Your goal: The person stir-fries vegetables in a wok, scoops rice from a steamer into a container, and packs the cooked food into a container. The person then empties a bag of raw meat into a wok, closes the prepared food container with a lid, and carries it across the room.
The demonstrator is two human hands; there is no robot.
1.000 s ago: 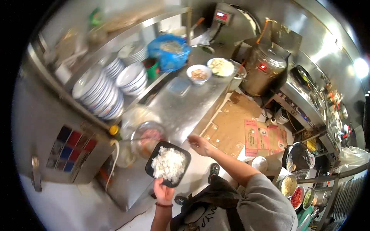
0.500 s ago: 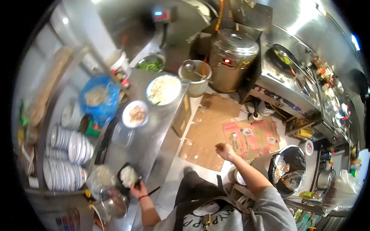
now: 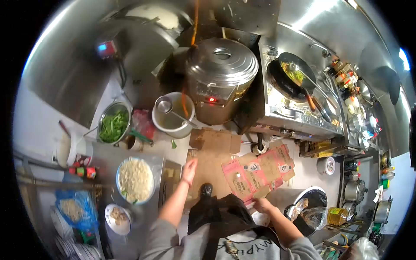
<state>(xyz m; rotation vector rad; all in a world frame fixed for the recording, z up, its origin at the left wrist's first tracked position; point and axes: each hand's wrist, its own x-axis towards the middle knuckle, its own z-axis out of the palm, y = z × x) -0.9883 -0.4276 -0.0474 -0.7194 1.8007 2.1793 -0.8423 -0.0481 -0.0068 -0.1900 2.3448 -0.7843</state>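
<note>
My left hand (image 3: 189,170) is stretched forward over the cardboard (image 3: 210,160) on the floor, beside the end of the steel counter. Its fingers look loosely extended, holding nothing. Low in front of my body, my right hand (image 3: 264,205) is near the black-lined bin (image 3: 321,195); its fingers are curled, with nothing visible in them. To the left, the counter carries a large bowl of pale chopped food (image 3: 135,180) and a white bowl with meat-like pieces (image 3: 118,219). Leafy greens (image 3: 114,125) fill a metal bowl farther back.
Ahead stands a large lidded steel pot (image 3: 222,60), with a ladle (image 3: 164,105) across a white bucket (image 3: 158,123) beside it. A black wok (image 3: 281,84) holding food sits on the stove (image 3: 277,113). Bottles and pots line the right side. My shoe (image 3: 206,190) touches the cardboard.
My left hand has left the dark container of white food on the counter and swung forward over the floor. My right hand has drawn back toward my body. The view has turned and moved nearer the stove.
</note>
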